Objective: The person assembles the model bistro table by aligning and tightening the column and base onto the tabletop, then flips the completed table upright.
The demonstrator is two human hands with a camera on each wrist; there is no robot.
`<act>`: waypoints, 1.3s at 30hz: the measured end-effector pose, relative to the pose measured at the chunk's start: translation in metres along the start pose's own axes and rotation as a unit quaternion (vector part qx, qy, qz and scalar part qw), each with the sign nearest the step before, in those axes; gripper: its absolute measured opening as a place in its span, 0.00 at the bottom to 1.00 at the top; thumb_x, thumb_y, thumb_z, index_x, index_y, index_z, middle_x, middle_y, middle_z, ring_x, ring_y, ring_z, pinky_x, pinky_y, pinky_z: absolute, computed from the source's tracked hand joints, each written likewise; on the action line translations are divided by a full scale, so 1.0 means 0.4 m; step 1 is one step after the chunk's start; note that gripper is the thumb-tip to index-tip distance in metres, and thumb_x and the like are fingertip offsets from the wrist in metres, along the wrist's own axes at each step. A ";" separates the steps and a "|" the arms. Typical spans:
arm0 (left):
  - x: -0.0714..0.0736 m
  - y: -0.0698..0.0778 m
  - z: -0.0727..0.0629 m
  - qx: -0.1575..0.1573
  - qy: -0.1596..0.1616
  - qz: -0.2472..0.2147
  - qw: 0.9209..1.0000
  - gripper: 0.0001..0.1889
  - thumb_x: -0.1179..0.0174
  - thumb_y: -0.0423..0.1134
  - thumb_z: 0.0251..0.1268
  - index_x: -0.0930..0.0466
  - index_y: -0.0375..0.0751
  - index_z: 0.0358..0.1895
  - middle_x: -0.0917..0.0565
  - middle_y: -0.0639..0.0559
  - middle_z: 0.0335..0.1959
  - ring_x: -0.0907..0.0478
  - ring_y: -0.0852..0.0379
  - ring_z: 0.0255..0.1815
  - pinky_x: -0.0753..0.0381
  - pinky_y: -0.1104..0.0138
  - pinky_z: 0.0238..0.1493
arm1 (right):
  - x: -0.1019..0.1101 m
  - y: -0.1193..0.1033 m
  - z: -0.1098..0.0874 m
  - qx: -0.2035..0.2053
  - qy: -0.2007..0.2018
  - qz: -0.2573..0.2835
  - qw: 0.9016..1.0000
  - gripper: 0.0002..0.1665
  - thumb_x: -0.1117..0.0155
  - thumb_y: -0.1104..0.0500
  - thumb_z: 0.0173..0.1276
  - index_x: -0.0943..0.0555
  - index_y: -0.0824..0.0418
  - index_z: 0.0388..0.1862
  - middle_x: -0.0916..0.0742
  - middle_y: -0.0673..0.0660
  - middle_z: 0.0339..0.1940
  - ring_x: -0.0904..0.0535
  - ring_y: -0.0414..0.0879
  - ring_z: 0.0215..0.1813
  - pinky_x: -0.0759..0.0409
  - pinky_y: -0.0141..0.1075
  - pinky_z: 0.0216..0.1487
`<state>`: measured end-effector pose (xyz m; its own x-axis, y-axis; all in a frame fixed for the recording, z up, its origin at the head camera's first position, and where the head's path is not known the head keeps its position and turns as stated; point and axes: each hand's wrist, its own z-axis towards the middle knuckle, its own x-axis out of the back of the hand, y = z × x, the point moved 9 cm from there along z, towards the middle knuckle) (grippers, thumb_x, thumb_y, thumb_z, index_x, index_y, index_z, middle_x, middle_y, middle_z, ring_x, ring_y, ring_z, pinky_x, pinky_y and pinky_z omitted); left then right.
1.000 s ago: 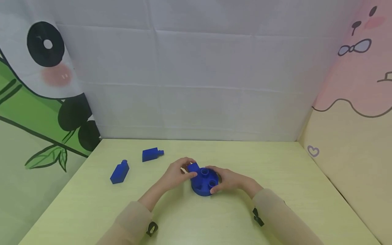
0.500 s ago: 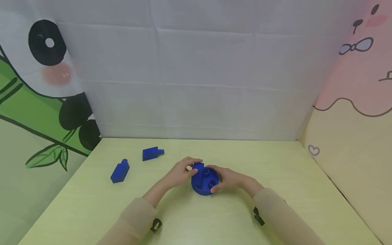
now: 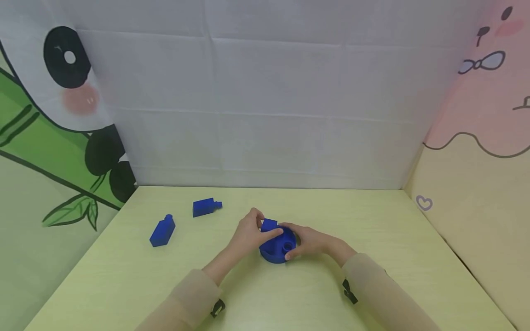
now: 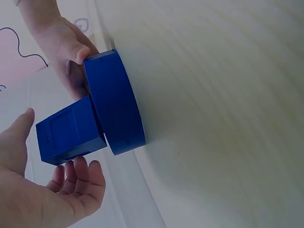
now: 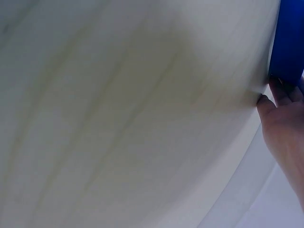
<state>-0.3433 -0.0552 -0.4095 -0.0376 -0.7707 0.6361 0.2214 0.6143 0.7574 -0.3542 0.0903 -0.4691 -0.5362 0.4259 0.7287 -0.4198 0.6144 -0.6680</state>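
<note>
A round blue base [image 3: 271, 253] with sockets on top lies on the table. My right hand [image 3: 309, 241] grips its right rim, thumb in front and fingers behind. On the base's back left stands a rectangular blue block [image 3: 269, 224], tilted in the left wrist view; its lower end is hidden. My left hand [image 3: 250, 233] is spread around this block [image 4: 71, 130]. In the left wrist view its fingertips [image 4: 81, 166] lie at one side of the block and its thumb stands apart from it. The right wrist view shows only part of the base [image 5: 287, 42].
Two more blue blocks with pegs lie on the left of the table [image 3: 331, 294]: one block [image 3: 163, 231] nearer, the other block [image 3: 204, 208] farther back. A white cloth wall [image 3: 269, 110] rises behind, with printed cloth panels at both sides.
My left hand has moved slightly right around the standing block, its thumb swinging away over the base. The block has turned and shifted a little right. My right hand stays on the rim.
</note>
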 end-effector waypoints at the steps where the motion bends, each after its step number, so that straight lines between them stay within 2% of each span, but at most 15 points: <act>1: -0.001 0.002 -0.001 -0.001 0.000 0.003 1.000 0.30 0.31 0.58 0.49 0.33 0.39 0.42 0.30 0.49 0.29 0.32 0.55 0.29 0.31 0.68 0.27 | 0.000 0.001 0.000 0.001 0.000 0.000 1.000 0.54 0.29 0.41 0.54 0.45 0.48 0.74 0.33 0.57 0.71 0.34 0.55 0.68 0.32 0.50 0.64; 6: -0.006 0.003 -0.003 -0.009 -0.013 -0.001 1.000 0.24 0.33 0.52 0.55 0.32 0.41 0.45 0.27 0.49 0.32 0.30 0.55 0.32 0.27 0.68 0.30 | -0.001 0.002 0.000 0.004 -0.001 0.002 1.000 0.55 0.29 0.41 0.54 0.46 0.50 0.75 0.34 0.58 0.71 0.35 0.56 0.69 0.33 0.51 0.65; 10: -0.011 0.006 -0.001 -0.042 -0.039 -0.004 0.998 0.22 0.34 0.52 0.57 0.28 0.43 0.48 0.22 0.50 0.38 0.27 0.55 0.37 0.23 0.66 0.34 | 0.001 0.002 0.000 0.005 -0.002 0.006 1.000 0.55 0.28 0.41 0.54 0.47 0.51 0.75 0.34 0.58 0.71 0.35 0.55 0.69 0.34 0.51 0.65; 16: -0.016 0.012 -0.005 -0.090 -0.091 -0.022 0.992 0.20 0.36 0.50 0.59 0.25 0.44 0.50 0.20 0.53 0.44 0.24 0.56 0.42 0.21 0.67 0.37 | 0.000 0.002 0.002 0.008 -0.005 0.009 1.000 0.54 0.28 0.41 0.54 0.46 0.49 0.74 0.32 0.57 0.70 0.34 0.54 0.68 0.33 0.50 0.64; 20: -0.014 0.019 -0.014 -0.122 -0.122 -0.025 0.985 0.17 0.38 0.46 0.63 0.25 0.44 0.52 0.19 0.53 0.46 0.23 0.56 0.46 0.21 0.66 0.43 | -0.001 0.001 0.002 0.007 -0.005 0.014 1.000 0.54 0.28 0.41 0.53 0.46 0.48 0.74 0.32 0.56 0.70 0.34 0.54 0.68 0.34 0.51 0.65; 26: -0.024 0.037 -0.034 -0.185 -0.172 -0.021 0.967 0.18 0.46 0.41 0.70 0.28 0.40 0.59 0.22 0.46 0.56 0.25 0.49 0.56 0.22 0.62 0.50 | -0.001 0.002 0.003 0.005 -0.002 0.012 1.000 0.55 0.28 0.40 0.53 0.46 0.50 0.74 0.32 0.57 0.70 0.34 0.55 0.68 0.34 0.52 0.65; 30: -0.027 0.039 -0.039 -0.196 -0.184 -0.025 0.963 0.19 0.48 0.40 0.71 0.30 0.39 0.62 0.24 0.45 0.60 0.27 0.47 0.59 0.23 0.58 0.53 | -0.002 0.001 0.002 0.005 -0.003 0.014 1.000 0.55 0.28 0.41 0.53 0.46 0.49 0.74 0.32 0.57 0.70 0.34 0.55 0.68 0.34 0.52 0.65; 34: -0.020 0.034 -0.036 -0.176 -0.168 -0.021 0.970 0.24 0.44 0.45 0.68 0.31 0.42 0.64 0.24 0.48 0.60 0.27 0.49 0.61 0.25 0.55 0.56 | 0.000 0.001 0.001 0.008 -0.002 0.014 1.000 0.54 0.28 0.42 0.54 0.46 0.50 0.74 0.32 0.57 0.70 0.34 0.55 0.68 0.33 0.51 0.64; 39: -0.004 0.030 -0.029 -0.124 -0.107 -0.003 0.987 0.31 0.37 0.54 0.59 0.31 0.44 0.63 0.22 0.49 0.55 0.25 0.52 0.55 0.24 0.55 0.52 | 0.002 -0.003 -0.002 0.010 -0.001 0.007 1.000 0.54 0.28 0.41 0.53 0.45 0.49 0.74 0.31 0.57 0.69 0.34 0.55 0.68 0.32 0.51 0.64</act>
<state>-0.3292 -0.0485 -0.4030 -0.2377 -0.7045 0.6687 0.4506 0.5299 0.7184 -0.3536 0.0904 -0.4677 -0.5438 0.4329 0.7190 -0.4262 0.5956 -0.6809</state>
